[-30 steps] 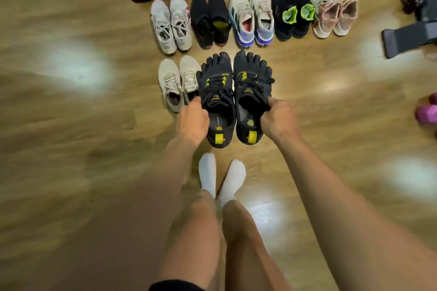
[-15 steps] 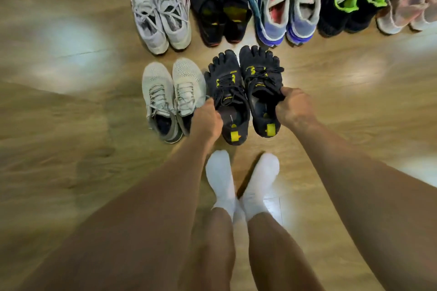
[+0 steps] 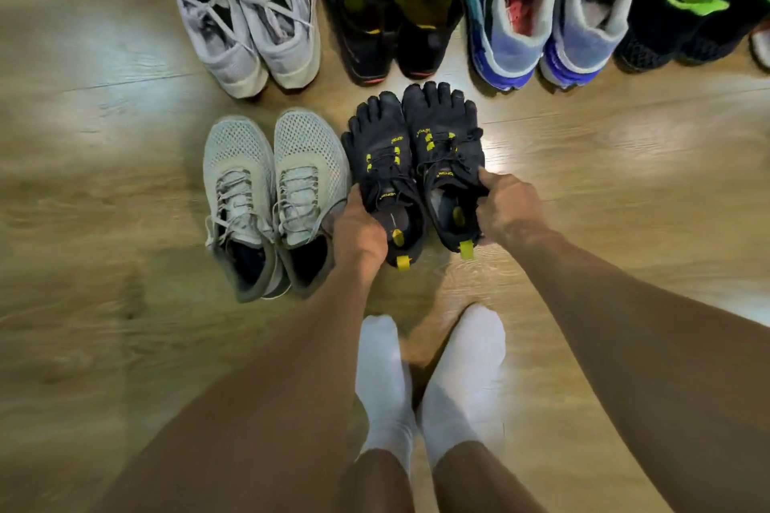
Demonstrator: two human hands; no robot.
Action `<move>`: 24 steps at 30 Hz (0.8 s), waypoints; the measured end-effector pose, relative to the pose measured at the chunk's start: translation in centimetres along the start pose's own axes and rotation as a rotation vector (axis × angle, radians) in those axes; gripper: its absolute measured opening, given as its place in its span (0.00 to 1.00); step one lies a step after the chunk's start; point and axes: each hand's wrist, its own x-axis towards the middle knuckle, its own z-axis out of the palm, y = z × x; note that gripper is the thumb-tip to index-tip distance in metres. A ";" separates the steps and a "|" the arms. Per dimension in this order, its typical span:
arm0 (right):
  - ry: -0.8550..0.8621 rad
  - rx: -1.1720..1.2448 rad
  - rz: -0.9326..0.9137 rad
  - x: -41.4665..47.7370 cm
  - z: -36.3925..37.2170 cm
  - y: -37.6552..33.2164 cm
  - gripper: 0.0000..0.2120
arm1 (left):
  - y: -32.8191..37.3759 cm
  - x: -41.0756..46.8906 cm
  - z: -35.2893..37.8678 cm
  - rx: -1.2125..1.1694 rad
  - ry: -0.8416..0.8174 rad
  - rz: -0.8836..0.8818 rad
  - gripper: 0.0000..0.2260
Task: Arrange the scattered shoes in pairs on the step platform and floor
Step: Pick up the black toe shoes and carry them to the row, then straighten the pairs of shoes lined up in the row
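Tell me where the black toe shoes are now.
Head view, centre: the black toe shoes stand on the floor, right of the grey mesh pair, below the black slip-ons, one gripped by the left hand, one by the right hand.

Both bare arms reached forward and down. The left hand (image 3: 359, 230) gripped the left toe shoe (image 3: 381, 154), fingers curled; the right hand (image 3: 507, 207) gripped the right toe shoe (image 3: 443, 133).
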 end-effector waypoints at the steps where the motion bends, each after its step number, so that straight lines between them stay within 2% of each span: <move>1: -0.002 0.012 0.006 0.1 0.2 0.0 0.24 | 0.0 0.4 0.2 -0.004 -0.024 -0.024 0.23; 3: -0.031 0.015 0.012 0.1 0.6 -0.2 0.25 | 0.6 0.7 -0.1 -0.017 -0.088 -0.080 0.25; 7: -0.100 -0.167 0.003 -1.5 0.2 -0.6 0.22 | 1.4 0.1 -1.2 0.165 -0.186 -0.112 0.24; 11: -0.087 -0.132 0.002 -4.4 -2.1 -1.9 0.20 | 3.1 -2.3 -4.0 0.166 -0.231 -0.085 0.25; 14: -0.055 -0.117 -0.115 -7.4 -5.3 -4.8 0.15 | 5.2 -4.7 -8.0 -0.036 -0.157 -0.093 0.23; 16: -0.031 -0.091 -0.201 -9.9 -8.1 -7.7 0.19 | 7.3 -6.4 -11.9 -0.128 -0.098 -0.059 0.22; 19: 0.019 -0.064 -0.327 -13.9 -13.7 -13.1 0.23 | 11.6 -8.7 -19.5 -0.146 -0.015 0.068 0.20; 24: 0.139 0.032 -0.500 -20.2 -24.4 -22.8 0.22 | 19.8 -11.4 -33.1 -0.070 0.145 0.259 0.20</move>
